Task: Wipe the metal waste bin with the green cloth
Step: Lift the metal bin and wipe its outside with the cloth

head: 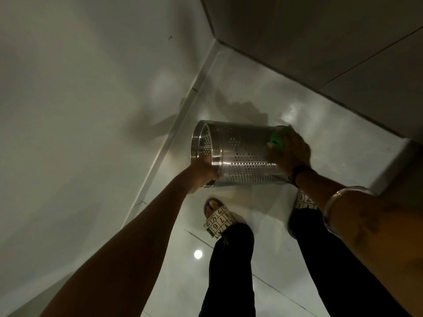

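A perforated metal waste bin [242, 154] is held on its side in the air above the floor, its open mouth facing left. My left hand [202, 173] grips the bin's rim at the lower edge of the mouth. My right hand [289, 151] presses the green cloth [275, 138] against the bin's base end; only a small green patch shows between hand and metal.
A pale wall [80, 110] stands close on the left and a darker panel [320, 42] at the upper right, meeting in a corner. Below lies a glossy tiled floor [240, 76]. My legs and two patterned sandals [216, 219] are under the bin.
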